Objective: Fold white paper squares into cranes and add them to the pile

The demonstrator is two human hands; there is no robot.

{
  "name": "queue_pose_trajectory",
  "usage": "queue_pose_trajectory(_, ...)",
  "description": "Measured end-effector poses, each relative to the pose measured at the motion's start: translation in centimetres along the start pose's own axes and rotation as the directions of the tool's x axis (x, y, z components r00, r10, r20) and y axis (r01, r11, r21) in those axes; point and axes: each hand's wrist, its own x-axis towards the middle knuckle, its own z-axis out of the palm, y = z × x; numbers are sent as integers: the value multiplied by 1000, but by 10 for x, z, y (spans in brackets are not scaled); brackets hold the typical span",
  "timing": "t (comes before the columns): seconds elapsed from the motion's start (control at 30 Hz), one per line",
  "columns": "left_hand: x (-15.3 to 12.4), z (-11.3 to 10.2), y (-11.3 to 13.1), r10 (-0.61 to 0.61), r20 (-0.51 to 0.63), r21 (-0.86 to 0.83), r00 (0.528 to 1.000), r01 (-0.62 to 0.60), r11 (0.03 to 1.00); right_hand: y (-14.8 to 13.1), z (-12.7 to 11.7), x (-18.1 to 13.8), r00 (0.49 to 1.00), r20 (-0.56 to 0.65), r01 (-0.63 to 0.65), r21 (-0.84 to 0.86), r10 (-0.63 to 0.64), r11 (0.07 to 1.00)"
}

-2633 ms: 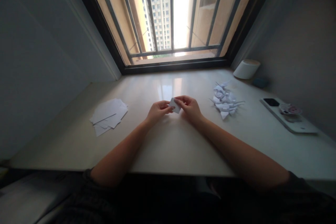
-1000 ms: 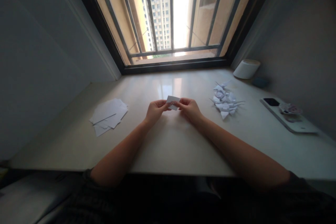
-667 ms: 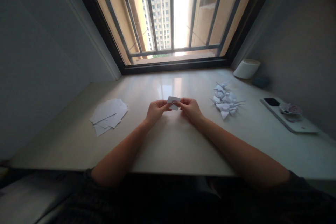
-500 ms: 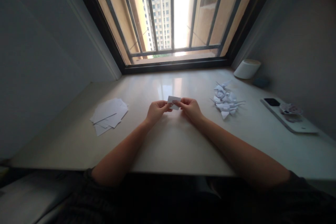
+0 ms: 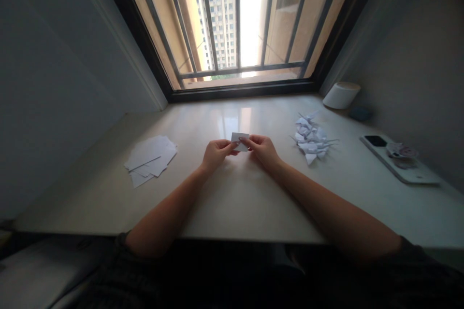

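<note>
A small folded piece of white paper (image 5: pixel 239 136) is held between my two hands, a little above the middle of the table. My left hand (image 5: pixel 216 154) pinches its left side, thumb on top. From the right, my right hand (image 5: pixel 265 150) grips it with the thumb across the near face. Both thumb tips lie close together on the paper, and the fingers underneath are mostly hidden. Loose white paper sheets (image 5: pixel 152 154) lie in a pile to the left. A heap of folded paper cranes (image 5: pixel 310 137) sits to the right of my right hand.
At the far right a phone (image 5: pixel 395 164) with a ring grip lies on the white table (image 5: pixel 239 207). A white cup-like object (image 5: pixel 341 95) stands by the right wall near a small dark object (image 5: pixel 360 113). Beyond the table is a barred window (image 5: pixel 239 84).
Both thumbs have shifted slightly on the folded paper. The arms, the sheets and the heap of cranes stay where they were.
</note>
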Motion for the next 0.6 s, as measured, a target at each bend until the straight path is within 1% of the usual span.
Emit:
queue_pose_trajectory(0.3,0,-1,-4,19,15,24,1000,-19,1000,1,0,0,999,-17,38,-69,-39,997)
queue_pose_trajectory(0.6,0,-2,-1,80,37,55,996,-82,995,1,0,0,996,7,91,-91,-90,992)
